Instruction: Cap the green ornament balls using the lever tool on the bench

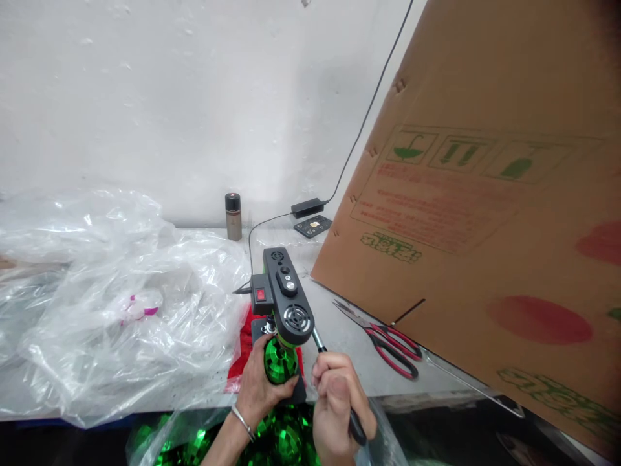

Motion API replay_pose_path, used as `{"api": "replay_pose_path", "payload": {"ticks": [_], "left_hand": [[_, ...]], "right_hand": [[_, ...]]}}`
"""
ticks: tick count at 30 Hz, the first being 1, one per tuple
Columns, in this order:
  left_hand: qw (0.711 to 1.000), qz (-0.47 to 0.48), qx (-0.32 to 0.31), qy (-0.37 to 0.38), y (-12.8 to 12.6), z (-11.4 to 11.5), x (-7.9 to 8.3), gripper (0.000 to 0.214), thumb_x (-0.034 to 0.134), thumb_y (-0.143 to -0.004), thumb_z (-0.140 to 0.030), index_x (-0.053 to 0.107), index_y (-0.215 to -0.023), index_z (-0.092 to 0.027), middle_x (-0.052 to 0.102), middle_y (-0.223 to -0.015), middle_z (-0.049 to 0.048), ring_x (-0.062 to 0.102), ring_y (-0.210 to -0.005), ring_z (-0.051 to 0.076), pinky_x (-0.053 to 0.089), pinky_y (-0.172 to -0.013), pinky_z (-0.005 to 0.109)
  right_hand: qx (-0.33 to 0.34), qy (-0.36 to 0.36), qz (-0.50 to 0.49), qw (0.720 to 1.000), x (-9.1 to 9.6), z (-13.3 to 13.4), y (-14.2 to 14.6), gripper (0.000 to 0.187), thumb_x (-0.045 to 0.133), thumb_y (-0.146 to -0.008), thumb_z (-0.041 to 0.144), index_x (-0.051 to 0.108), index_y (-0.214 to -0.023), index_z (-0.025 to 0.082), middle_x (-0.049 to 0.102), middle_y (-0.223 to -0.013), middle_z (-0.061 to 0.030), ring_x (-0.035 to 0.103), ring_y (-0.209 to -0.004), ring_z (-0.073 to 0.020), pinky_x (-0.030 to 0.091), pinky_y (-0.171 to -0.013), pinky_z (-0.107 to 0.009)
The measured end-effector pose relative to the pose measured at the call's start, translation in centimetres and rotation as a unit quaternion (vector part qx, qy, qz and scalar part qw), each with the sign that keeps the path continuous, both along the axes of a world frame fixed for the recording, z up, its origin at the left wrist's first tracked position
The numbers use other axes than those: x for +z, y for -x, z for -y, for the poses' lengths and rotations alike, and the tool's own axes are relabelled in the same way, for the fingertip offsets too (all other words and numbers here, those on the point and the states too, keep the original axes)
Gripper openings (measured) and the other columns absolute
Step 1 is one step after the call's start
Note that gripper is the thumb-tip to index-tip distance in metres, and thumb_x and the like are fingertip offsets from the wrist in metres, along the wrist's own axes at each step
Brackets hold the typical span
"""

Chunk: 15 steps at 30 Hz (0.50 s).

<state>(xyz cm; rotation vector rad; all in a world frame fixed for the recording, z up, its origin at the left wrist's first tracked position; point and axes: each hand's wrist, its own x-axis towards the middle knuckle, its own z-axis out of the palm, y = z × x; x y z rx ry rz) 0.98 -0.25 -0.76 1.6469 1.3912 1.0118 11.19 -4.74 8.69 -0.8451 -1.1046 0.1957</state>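
My left hand (259, 385) is closed around a shiny green faceted ball (279, 361) and holds it up under the head of a small black bench machine (286, 298) with a red switch. My right hand (337, 404) is wrapped round the machine's black-gripped lever handle (356, 427), whose metal rod runs up to the machine. A bracelet sits on my left wrist.
Crumpled clear plastic bags (111, 304) cover the left of the bench. Red-handled scissors (388, 340) lie right of the machine. A big cardboard sheet (485, 213) leans at right. A small bottle (233, 217), power adapter (307, 208) and cable stand by the wall. More green balls (281, 443) fill a bag below.
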Motion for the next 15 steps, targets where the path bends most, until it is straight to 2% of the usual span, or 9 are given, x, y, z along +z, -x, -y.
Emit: {"api": "replay_pose_path", "payload": {"ticks": [15], "left_hand": [[1.0, -0.005, -0.002, -0.002, 0.03, -0.01, 0.01, 0.076, 0.073, -0.061, -0.033, 0.042, -0.128, -0.014, 0.062, -0.122, 0.0139, 0.06, -0.113, 0.029, 0.047, -0.101, 0.049]], "right_hand": [[0.011, -0.008, 0.001, 1.0, -0.32, -0.12, -0.14, 0.031, 0.041, -0.099, 0.016, 0.048, -0.069, 0.019, 0.05, -0.071, 0.0013, 0.048, -0.068, -0.0118, 0.039, -0.056, -0.024]]}}
